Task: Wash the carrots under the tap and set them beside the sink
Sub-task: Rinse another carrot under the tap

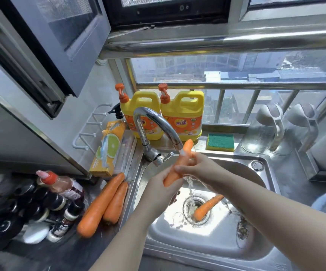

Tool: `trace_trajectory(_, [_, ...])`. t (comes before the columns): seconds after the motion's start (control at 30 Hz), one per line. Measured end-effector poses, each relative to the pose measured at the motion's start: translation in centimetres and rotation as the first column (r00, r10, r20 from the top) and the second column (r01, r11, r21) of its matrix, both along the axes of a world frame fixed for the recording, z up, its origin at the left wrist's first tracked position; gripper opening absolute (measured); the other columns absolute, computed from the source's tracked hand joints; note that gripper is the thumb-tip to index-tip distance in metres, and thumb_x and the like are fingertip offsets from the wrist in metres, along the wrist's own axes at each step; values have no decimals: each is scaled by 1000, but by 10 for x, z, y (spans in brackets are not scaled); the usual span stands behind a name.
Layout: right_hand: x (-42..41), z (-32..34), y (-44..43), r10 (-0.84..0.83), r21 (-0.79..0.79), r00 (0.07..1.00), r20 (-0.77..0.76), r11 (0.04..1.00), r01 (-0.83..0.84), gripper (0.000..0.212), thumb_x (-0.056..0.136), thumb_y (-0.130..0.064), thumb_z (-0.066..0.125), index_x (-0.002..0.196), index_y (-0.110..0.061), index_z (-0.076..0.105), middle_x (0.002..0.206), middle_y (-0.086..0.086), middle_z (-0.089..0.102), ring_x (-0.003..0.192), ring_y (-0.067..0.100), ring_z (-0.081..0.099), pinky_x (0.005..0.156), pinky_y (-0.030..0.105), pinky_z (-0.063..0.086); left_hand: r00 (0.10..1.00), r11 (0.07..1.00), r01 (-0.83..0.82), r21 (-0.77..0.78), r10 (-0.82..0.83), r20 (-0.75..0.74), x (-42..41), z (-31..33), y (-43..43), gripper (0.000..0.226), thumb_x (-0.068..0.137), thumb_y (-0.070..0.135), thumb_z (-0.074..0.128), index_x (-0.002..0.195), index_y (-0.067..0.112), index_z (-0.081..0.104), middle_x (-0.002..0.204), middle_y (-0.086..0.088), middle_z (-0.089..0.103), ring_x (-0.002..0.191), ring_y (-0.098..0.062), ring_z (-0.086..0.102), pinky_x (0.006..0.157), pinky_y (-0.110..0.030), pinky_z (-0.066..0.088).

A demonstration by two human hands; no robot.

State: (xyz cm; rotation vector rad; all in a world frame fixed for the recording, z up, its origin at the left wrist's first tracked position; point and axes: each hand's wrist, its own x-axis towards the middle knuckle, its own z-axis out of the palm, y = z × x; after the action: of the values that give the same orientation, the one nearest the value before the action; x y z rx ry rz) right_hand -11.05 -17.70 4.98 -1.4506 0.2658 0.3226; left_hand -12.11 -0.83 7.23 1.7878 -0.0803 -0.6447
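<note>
Fingers point(194, 160) grip carrot point(187, 147) under tap point(154, 118); 2 carrots point(101, 202) beside sink point(207, 239).

Both hands held a carrot point(180, 161) tilted under the tap point(154, 118) above the sink point(265, 169), the left hand point(158, 190) gripping its lower end and the right hand point(195, 167) wrapped round its middle. Water point(190, 184) ran down to the drain, where a second carrot point(207, 207) lay. A long carrot point(101, 204) and a shorter carrot point(116, 204) lay touching on the counter just left of the sink.
</note>
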Motion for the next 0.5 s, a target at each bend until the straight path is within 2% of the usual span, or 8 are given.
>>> trace_trajectory(0.07, [2, 3, -3, -51, -44, 999, -2, 998, 50, 24, 95, -28, 68, 102, -5, 66, 92, 12, 76, 85, 23, 73, 91, 39, 56, 999, 1000, 13, -16, -14, -37, 0, 3, -1, 24, 98, 20, 63, 116, 36, 65, 87, -4, 64, 77, -19, 62, 66, -31, 51])
trace_trajectory(0.13, [3, 3, -2, -143, -113, 989, -27, 984, 139, 42, 102, -44, 53, 90, -8, 69, 79, 8, 75, 75, 20, 71, 87, 39, 55, 995, 999, 31, -41, -35, -94, -3, 4, -1, 21, 99, 24, 62, 119, 30, 66, 92, -4, 66, 78, -18, 65, 67, -31, 53])
trace_trajectory(0.17, [1, 2, 2, -158, -125, 986, -42, 980, 152, 46, 103, -47, 47, 87, -9, 67, 77, 6, 73, 75, 20, 69, 85, 39, 53, 990, 998, 24, -54, -31, -135, -6, 5, 1, 21, 100, 26, 61, 120, 28, 66, 95, -3, 68, 78, -17, 67, 66, -30, 55])
trace_trajectory(0.23, [-6, -1, 14, -133, -30, 988, -74, 991, 131, 38, 105, -42, 45, 93, -10, 61, 83, 8, 67, 80, 22, 63, 81, 36, 50, 972, 996, -22, -85, 1, -237, -10, 7, 5, 22, 100, 30, 60, 118, 22, 68, 101, -5, 72, 76, -16, 68, 63, -29, 54])
trace_trajectory(0.3, [-12, -1, 26, -149, 113, 982, -115, 980, 162, 21, 105, -25, 50, 107, -6, 58, 88, 12, 60, 84, 26, 57, 75, 33, 49, 933, 986, -93, -139, 37, -359, -12, 9, 11, 25, 99, 32, 60, 115, 16, 70, 99, -9, 73, 71, -17, 68, 59, -28, 52])
trace_trajectory(0.37, [-11, -1, 32, -229, 188, 964, -132, 949, 252, 7, 102, -9, 53, 105, -2, 55, 82, 13, 54, 78, 28, 54, 69, 32, 49, 909, 980, -114, -163, 37, -414, -15, 11, 18, 26, 98, 31, 61, 117, 14, 68, 98, -10, 73, 70, -18, 67, 58, -28, 52])
trace_trajectory(0.4, [-9, 0, 35, -282, 191, 949, -142, 933, 306, 4, 101, -6, 53, 98, -3, 54, 78, 12, 52, 72, 27, 54, 66, 33, 48, 915, 983, -96, -154, 26, -403, -15, 11, 20, 26, 99, 29, 61, 120, 15, 67, 98, -10, 74, 71, -18, 68, 58, -28, 52])
trace_trajectory(0.5, [0, -1, 39, -424, 145, 887, -182, 881, 451, 23, 105, -15, 47, 86, -5, 55, 71, 12, 58, 57, 25, 60, 61, 38, 50, 963, 997, 29, -67, -46, -266, -19, 11, 23, 28, 99, 26, 61, 127, 20, 64, 99, -6, 72, 73, -17, 68, 63, -30, 53])
